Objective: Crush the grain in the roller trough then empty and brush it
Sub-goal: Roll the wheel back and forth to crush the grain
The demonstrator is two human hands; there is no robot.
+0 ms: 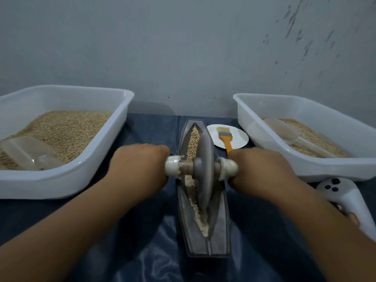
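The left hand (140,163) is curled around the left end of the roller's axle, gripping the white handle cap (172,165) that pokes out past its knuckles. The right hand (258,165) grips the matching white cap (228,166) on the right end in the same way. Between the hands the grey roller wheel (204,169) stands upright on edge in the roller trough (222,220), a long, narrow, boat-shaped grey vessel in the centre of the frame that runs from the lower middle up toward the wall.

Above the wheel in the frame, whole grain (194,139) lies in the groove; below the wheel, the groove holds paler, finer crushed material (200,218).

The trough rests on a dark blue surface (142,251). Just right of the trough's upper end sits a small white plate (240,137) with an orange-handled brush (224,137) lying on it, the bristles toward the top of the frame.

At middle left is a white tub (114,143) of grain with a clear scoop (28,151) lying in it. At middle right a second white tub (264,139) holds a thinner layer of grain and another clear scoop (289,133). At the lower right edge, a white controller (345,198) with dark buttons lies on the surface beside the right forearm.
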